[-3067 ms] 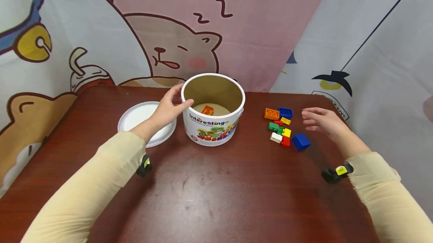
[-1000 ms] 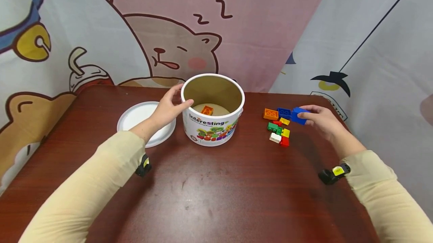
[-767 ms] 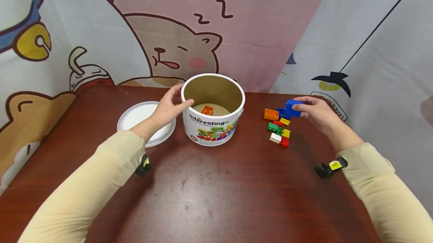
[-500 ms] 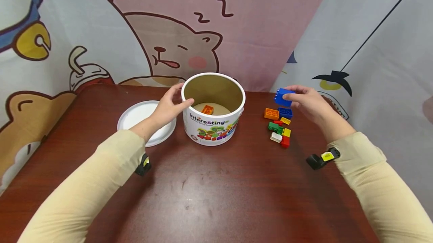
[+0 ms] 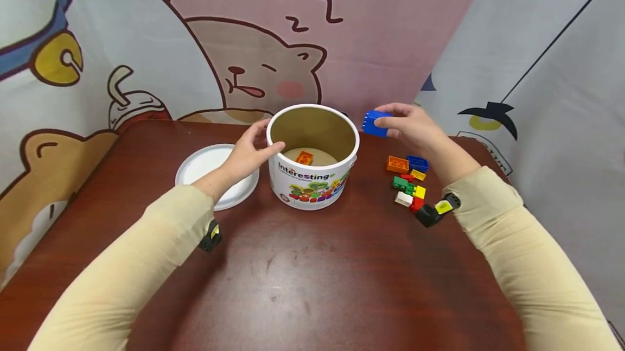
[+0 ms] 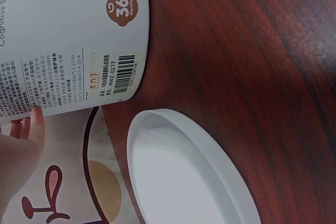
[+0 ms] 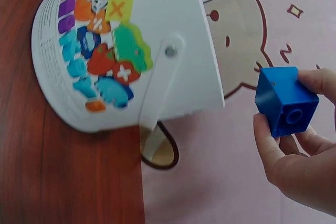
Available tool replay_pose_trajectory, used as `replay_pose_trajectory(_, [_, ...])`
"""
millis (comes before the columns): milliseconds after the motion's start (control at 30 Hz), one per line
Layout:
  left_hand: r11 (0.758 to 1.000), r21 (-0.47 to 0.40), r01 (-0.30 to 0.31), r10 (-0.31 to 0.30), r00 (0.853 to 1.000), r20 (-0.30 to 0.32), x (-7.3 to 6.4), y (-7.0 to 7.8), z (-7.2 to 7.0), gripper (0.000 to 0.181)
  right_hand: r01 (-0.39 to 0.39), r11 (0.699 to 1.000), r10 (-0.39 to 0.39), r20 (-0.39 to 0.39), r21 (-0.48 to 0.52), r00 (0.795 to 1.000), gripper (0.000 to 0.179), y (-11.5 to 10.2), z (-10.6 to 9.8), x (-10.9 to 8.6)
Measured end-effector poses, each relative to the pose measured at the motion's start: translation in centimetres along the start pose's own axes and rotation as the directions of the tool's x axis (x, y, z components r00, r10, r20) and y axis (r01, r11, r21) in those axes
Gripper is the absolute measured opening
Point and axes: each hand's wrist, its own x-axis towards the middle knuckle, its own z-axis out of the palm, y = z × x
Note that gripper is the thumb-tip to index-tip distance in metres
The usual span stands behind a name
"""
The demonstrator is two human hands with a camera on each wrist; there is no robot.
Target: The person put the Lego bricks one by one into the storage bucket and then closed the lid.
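My right hand [image 5: 410, 126] pinches a blue toy building brick [image 5: 376, 123] between thumb and fingertips, raised to the right of the bucket's rim. In the right wrist view, the brick [image 7: 286, 98] shows a round tube in its hollow underside. My left hand [image 5: 246, 155] rests against the left side of the white bucket [image 5: 307, 191], thumb reaching the rim with the fingers spread apart. The left wrist view shows its fingertips touching the bucket's outer wall [image 6: 68, 40]. An orange brick [image 5: 305, 158] lies on the bucket's floor.
Right of the bucket lies a group of bricks, including an orange one [image 5: 397, 164], a blue one [image 5: 418, 163], a green one [image 5: 400, 183] and a white one [image 5: 403, 198]. A white lid [image 5: 195, 166] lies left of the bucket on the brown table [image 5: 293, 269].
My right hand has taken the blue brick from the table, lifted it and carried it left over the other bricks toward the bucket. My left hand stays at the bucket.
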Motion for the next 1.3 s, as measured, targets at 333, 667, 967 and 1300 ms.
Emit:
replay_pose_trajectory(333, [1.0,0.001,0.011,-0.011,1.0,0.003,0.1,0.0,0.0,0.064,0.035,0.998,-0.039,0.083,0.052,0.996,0.041,-1.4,4.3,1.8])
replay_pose_trajectory(667, [1.0,0.004,0.011,-0.011,1.0,0.009,0.1,0.0,0.2,0.066,-0.007,0.999,0.003,0.145,0.032,0.989,0.041,-1.8,7.1,2.9])
replay_pose_trajectory(967, [1.0,-0.005,0.015,-0.015,1.0,0.011,0.1,0.0,0.3,0.065,0.11,0.979,-0.129,0.104,0.171,0.986,0.034,-1.7,5.9,2.5])
replay_pose_trajectory(1300, [1.0,-0.014,0.002,-0.002,1.0,0.008,0.1,-0.1,0.0,0.066,0.158,0.968,-0.172,0.052,0.197,0.984,0.029,1.4,-0.5,1.3])
